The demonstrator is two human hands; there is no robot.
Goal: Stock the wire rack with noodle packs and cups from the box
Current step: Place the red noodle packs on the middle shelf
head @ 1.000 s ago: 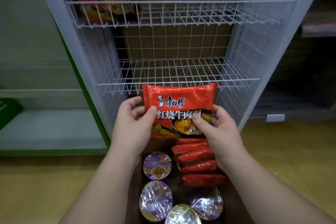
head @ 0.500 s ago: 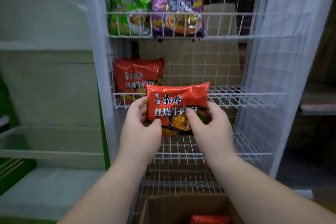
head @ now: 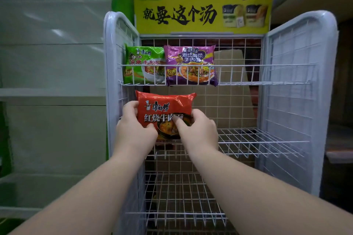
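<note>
A red noodle pack was clamped between the left hand and right hand, upright at the left end of the middle shelf of the wire rack. It was best seated behind the shelf's front rail, label outward. Above the shelf, a green pack and purple pack were shelved; nothing was seen blocking the slot.

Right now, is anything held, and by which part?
Yes: the red noodle pack, upright. The left hand grips its lower left edge, the right hand its lower right.
</note>
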